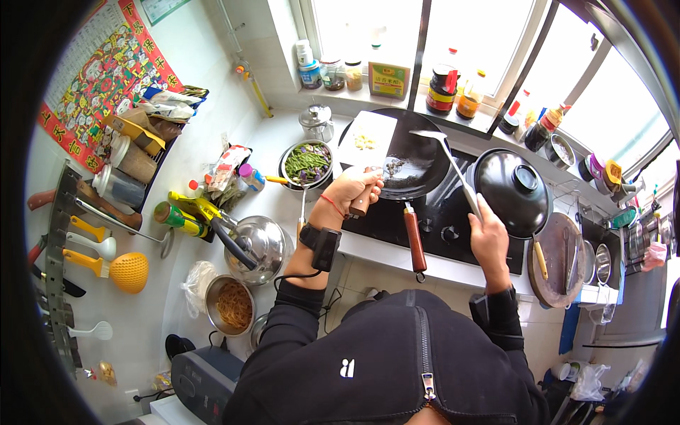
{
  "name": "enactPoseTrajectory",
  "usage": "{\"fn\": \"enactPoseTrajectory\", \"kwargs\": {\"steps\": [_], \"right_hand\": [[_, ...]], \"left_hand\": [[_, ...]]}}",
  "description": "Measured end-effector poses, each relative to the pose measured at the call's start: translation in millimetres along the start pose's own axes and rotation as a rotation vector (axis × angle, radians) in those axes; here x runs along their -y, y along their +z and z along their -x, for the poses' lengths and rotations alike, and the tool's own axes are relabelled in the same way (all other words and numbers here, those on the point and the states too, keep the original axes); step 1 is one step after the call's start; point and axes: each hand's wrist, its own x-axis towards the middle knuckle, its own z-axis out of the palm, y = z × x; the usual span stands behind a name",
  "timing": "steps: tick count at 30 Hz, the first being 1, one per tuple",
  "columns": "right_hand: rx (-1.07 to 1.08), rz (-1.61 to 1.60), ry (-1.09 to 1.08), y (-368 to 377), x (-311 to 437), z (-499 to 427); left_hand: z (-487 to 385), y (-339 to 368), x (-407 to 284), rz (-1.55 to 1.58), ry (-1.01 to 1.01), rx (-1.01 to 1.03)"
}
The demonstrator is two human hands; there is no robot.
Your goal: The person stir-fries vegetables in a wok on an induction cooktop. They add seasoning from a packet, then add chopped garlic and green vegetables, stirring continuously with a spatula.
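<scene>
My left hand grips the wooden handle of a cleaver. Its broad, bright blade lies flat over the left side of a black wok, bearing a small heap of pale chopped garlic. In the wok, small dark bits sit in a shiny patch of oil. My right hand is closed around a metal wok spatula, whose head is over the wok's right side. The wok's reddish wooden handle points towards me, between my hands.
A strainer of green beans and purple pieces stands left of the wok. Nearer are a steel kettle and a pot of noodles. A black lidded pan and round chopping board stand right. Bottles line the windowsill.
</scene>
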Motion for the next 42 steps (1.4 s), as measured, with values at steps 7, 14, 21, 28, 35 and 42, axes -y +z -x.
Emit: {"fn": "enactPoseTrajectory", "kwargs": {"steps": [7,14,21,28,35,42], "right_hand": [[0.118,-0.373,0.061,-65.0,14.3,22.3],[0.183,-0.255,-0.055,-78.7,30.8,28.9],[0.187,-0.138,-0.084,-52.7,34.0,14.0],[0.163,-0.071,-0.149,4.1,22.7,-27.9],[0.170,-0.025,-0.074,10.4,27.2,-44.8],[0.235,-0.231,-0.062,-86.5,37.1,-15.7]], "left_hand": [[-17.2,-1.6,14.7,-0.023,-0.022,-0.024],[-29.7,3.3,25.1,0.019,-0.044,0.017],[-35.9,7.2,33.7,0.022,-0.091,0.032],[-33.7,9.6,41.6,0.066,-0.128,0.096],[-27.6,8.9,50.3,0.109,-0.146,0.136],[-36.0,8.8,54.3,0.136,-0.163,0.120]]}}
